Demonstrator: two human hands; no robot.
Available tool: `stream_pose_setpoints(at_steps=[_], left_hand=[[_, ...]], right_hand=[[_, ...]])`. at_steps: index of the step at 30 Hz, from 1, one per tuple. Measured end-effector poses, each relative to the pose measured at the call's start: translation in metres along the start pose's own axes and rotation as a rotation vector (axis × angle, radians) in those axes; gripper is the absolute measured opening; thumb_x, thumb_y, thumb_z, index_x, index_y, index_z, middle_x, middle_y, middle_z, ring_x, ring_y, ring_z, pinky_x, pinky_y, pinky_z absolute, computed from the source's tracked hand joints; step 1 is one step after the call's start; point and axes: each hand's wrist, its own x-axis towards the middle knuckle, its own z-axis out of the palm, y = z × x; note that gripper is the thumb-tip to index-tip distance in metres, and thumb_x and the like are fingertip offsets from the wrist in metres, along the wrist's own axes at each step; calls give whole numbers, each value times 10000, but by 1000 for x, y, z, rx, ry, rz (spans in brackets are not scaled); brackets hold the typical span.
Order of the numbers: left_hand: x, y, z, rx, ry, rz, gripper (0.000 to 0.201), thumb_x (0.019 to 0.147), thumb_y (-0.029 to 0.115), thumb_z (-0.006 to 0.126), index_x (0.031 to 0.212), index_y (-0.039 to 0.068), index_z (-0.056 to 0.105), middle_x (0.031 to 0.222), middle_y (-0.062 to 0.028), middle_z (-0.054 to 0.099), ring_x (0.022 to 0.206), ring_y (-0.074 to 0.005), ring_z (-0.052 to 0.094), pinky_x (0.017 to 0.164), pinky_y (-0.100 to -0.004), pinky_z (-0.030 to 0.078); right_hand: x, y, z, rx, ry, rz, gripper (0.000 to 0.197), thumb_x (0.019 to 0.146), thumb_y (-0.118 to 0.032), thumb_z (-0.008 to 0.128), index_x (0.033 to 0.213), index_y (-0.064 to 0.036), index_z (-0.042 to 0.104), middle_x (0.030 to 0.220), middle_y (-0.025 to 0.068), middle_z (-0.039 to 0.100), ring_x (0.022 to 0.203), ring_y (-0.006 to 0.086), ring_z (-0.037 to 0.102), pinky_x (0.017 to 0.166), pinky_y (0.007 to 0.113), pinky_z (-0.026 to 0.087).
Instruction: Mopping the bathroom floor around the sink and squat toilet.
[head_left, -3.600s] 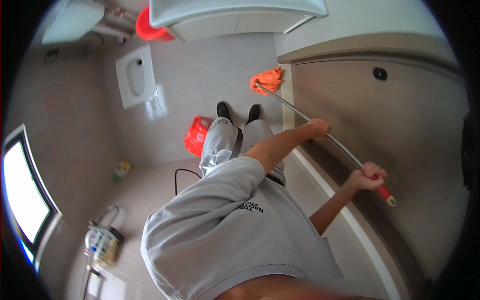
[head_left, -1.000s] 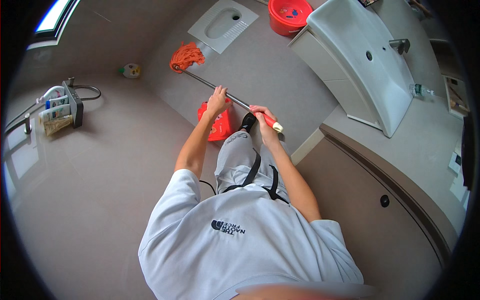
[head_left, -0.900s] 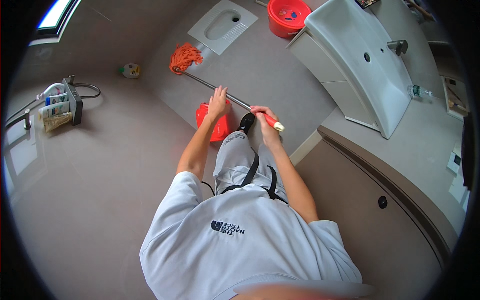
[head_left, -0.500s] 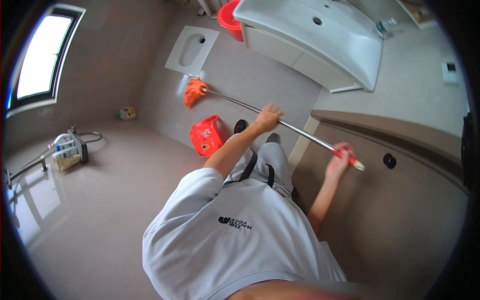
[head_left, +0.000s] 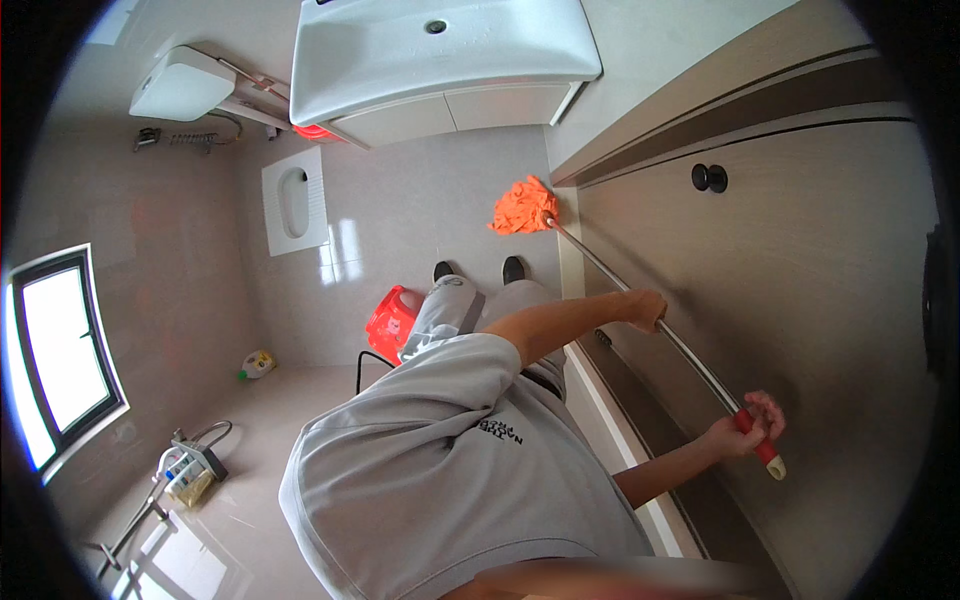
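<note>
I hold a long mop with a metal pole (head_left: 700, 368) and a shaggy orange mop head (head_left: 524, 207). The head rests on the grey floor just in front of my feet, close to the door frame. Partway down the pole, my left hand (head_left: 643, 310) is closed around it. My right hand (head_left: 745, 428) grips the red handle near its pale end cap, in front of the brown door. From my hands the pole slants forward and left to the floor.
A white washbasin (head_left: 440, 50) on a cabinet stands ahead. A squat toilet (head_left: 296, 202) is set in the floor at left. Beside my left leg is a red plastic bucket or stool (head_left: 393, 318). The door (head_left: 800, 250) with its black knob (head_left: 710, 178) bounds the right.
The mop head has swung from beside the squat toilet rightward to the door frame. Both hands have moved along with the pole, and my view has turned.
</note>
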Motion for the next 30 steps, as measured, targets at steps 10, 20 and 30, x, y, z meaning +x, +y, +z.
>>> stream_pose_setpoints(at_steps=[10,20,30], left_hand=[[-150,-54,-36,24,56,-353,302,768,282,719,961,49,729,981,-187,715,953,-342,697,822,-449,565],[-466,-265,-34,-36,698,-945,131,800,166,630,842,91,729,893,-177,711,880,-354,696,789,-466,566],[-713,-248,40,-15,1337,-1386,145,843,196,634,949,100,614,1020,-114,608,989,-357,619,781,-476,520]], right_hand=[[-72,17,110,-168,144,93,147,778,-111,481,875,-19,544,764,131,579,648,235,560,623,325,475],[-266,78,354,175,-865,756,234,845,-175,481,950,7,586,975,206,674,971,320,656,958,425,484],[-453,-16,430,550,-1806,618,163,895,15,486,969,-10,629,1064,141,695,1162,278,609,1047,390,439]])
